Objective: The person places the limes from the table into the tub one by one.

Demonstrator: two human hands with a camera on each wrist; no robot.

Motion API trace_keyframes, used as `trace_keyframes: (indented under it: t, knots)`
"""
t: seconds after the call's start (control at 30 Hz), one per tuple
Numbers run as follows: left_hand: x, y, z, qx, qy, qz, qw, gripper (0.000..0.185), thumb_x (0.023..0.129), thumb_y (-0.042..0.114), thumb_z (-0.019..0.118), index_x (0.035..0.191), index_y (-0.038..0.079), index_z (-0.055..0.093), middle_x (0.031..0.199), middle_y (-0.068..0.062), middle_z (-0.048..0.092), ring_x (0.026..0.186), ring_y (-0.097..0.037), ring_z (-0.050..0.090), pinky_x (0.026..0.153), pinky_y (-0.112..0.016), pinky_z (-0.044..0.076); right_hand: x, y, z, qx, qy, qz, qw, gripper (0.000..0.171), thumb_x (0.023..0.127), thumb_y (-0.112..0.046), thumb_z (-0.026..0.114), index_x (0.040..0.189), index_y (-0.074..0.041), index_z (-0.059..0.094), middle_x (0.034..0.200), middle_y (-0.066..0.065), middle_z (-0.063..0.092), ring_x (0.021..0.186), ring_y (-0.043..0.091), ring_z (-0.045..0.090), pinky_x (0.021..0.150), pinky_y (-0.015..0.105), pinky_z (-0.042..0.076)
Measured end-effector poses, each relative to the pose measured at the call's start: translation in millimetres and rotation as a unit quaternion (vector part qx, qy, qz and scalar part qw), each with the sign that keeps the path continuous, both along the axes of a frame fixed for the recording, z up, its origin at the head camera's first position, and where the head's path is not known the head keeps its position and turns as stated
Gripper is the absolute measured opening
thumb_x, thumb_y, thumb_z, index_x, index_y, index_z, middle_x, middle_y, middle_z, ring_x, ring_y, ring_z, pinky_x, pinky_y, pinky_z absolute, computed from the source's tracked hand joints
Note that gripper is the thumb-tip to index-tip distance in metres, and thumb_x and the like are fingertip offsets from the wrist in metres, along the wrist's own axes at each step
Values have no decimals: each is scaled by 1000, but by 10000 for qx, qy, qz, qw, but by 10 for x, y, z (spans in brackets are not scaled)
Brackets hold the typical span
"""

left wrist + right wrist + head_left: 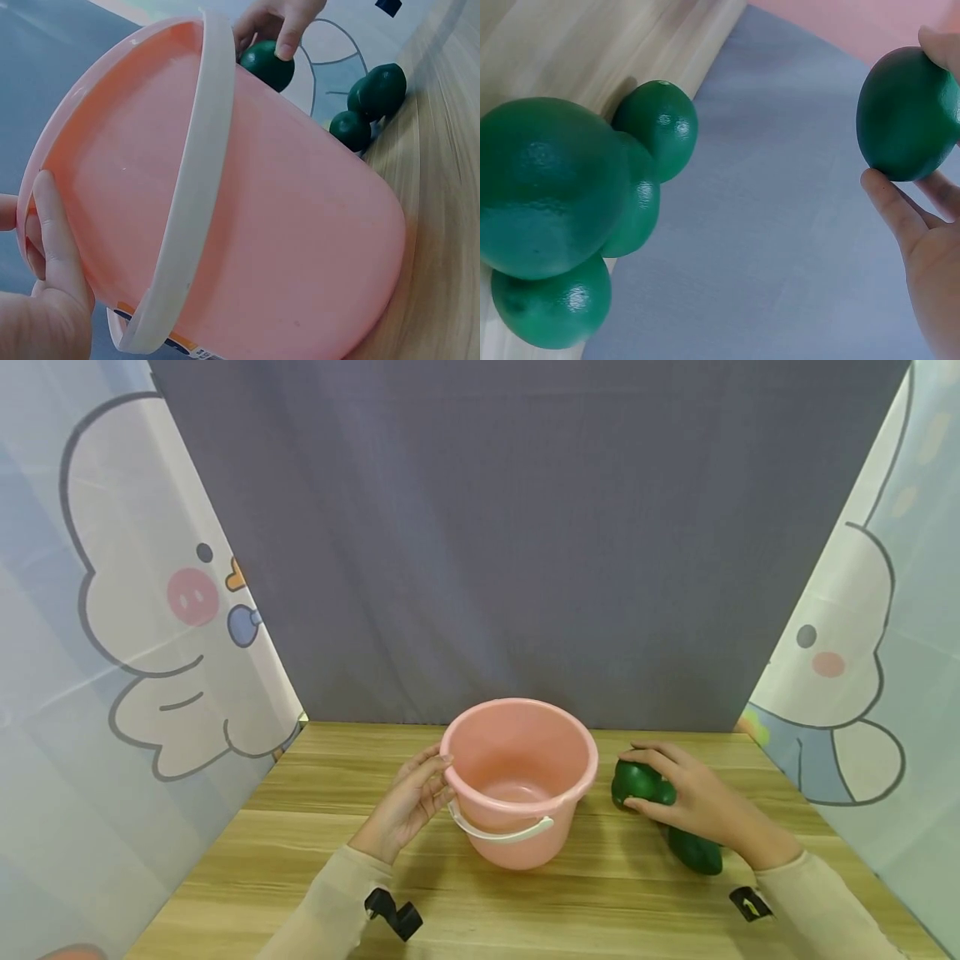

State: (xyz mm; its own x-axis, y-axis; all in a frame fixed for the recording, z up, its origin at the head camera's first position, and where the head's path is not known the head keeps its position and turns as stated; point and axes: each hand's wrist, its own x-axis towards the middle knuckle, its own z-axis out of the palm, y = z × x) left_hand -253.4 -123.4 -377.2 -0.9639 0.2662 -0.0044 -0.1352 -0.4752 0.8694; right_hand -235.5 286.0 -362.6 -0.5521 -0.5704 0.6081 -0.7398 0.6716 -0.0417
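A pink bucket stands upright on the table, its white handle hanging down on the near side. My left hand holds the bucket's left rim, with the thumb over the edge and the fingers outside, as the left wrist view also shows. To the right of the bucket, my right hand grips a glossy dark green lime between thumb and fingers. In the right wrist view that lime is lifted off the table. Several more limes lie bunched together on the wood, below and beside the right hand.
The wooden table ends at a dark grey curtain behind the bucket. Pale cloths with cartoon animals hang at both sides. A black strap piece sits at the left wrist, another strap at the right.
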Motion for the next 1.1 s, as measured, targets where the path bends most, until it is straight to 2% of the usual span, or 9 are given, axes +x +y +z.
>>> trace_keyframes:
  t: [0.2, 0.43, 0.5, 0.67, 0.77, 1.0, 1.1]
  knots:
    - [-10, -2, -8, 83, -7, -81, 9999, 51, 99, 9, 58, 145, 1, 37, 117, -9, 55, 78, -9, 62, 68, -16, 59, -1, 0, 35, 22, 27, 35, 10000, 68, 72, -26, 91, 133, -19, 60, 130, 9, 56, 109, 27, 62, 74, 41, 63]
    - [-22, -4, -16, 73, 6, -122, 9999, 53, 99, 9, 57, 147, 1, 35, 118, -9, 55, 78, -8, 61, 68, -16, 59, -24, -9, 94, 22, 279, 181, 9994, 67, 72, -25, 91, 131, -14, 61, 131, 10, 56, 109, 27, 62, 74, 42, 63]
    - [-23, -4, -15, 71, 14, -124, 9999, 53, 99, 10, 57, 147, 1, 35, 118, -9, 54, 79, -9, 61, 69, -16, 59, -38, -10, 121, 17, 387, 244, 9990, 64, 77, -32, 88, 132, -14, 61, 132, 10, 56, 110, 26, 61, 79, 34, 61]
    - [-31, -2, -23, 108, 23, -102, 9999, 52, 99, 9, 58, 146, 2, 37, 119, -11, 54, 78, -9, 61, 68, -17, 59, -63, -30, 184, 29, 589, 422, 9974, 61, 81, -37, 84, 131, -11, 62, 132, 10, 57, 108, 23, 63, 85, 21, 57]
    - [-37, 3, -26, 111, 30, -101, 9999, 52, 99, 9, 58, 146, 2, 37, 120, -12, 53, 78, -9, 61, 68, -16, 59, -63, -39, 200, 102, 594, 391, 9974, 64, 77, -32, 87, 132, -12, 61, 133, 10, 56, 109, 23, 62, 84, 23, 58]
    - [-45, 9, -32, 79, 53, -115, 9999, 55, 99, 10, 59, 148, 2, 35, 125, -13, 51, 80, -9, 62, 69, -16, 59, -73, -45, 240, 97, 584, 386, 9975, 63, 80, -36, 84, 134, -13, 61, 134, 9, 56, 113, 24, 61, 96, 15, 49]
    - [-47, 10, -34, 102, 60, -94, 9999, 53, 100, 10, 58, 147, 2, 36, 123, -13, 53, 79, -9, 62, 68, -16, 59, -73, -57, 262, 56, 666, 414, 9969, 62, 82, -38, 83, 134, -13, 61, 134, 10, 57, 113, 25, 61, 98, 15, 48]
